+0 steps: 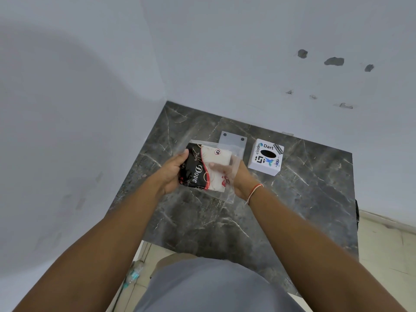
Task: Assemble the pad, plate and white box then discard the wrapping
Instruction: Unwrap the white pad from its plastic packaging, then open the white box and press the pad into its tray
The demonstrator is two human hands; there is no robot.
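Grey cloth over the person's lap [216, 287] fills the near edge, and two bare forearms reach away from it over a dark marble counter [292, 199] set into a pale wall corner. At the left, the left hand [173, 171] curls its fingers around the left edge of the pad [203, 168], a black, red and cream printed piece with "Dove" on it, held above the counter. That pad sits inside clear plastic wrapping [227, 194], whose loose edge hangs down to the near right. Right of it, the right hand [231, 174] has its fingers slipped into the wrapping and pressed against the cream side of the pad; through the film they blur, so how firmly they pinch is hard to tell. A red and white thread circles that wrist. Beyond the hands a clear plate [234, 140] with two dark holes lies flat. Further right stands the white box [265, 156], stickered, with a dark oval opening on top, apart from the plate.
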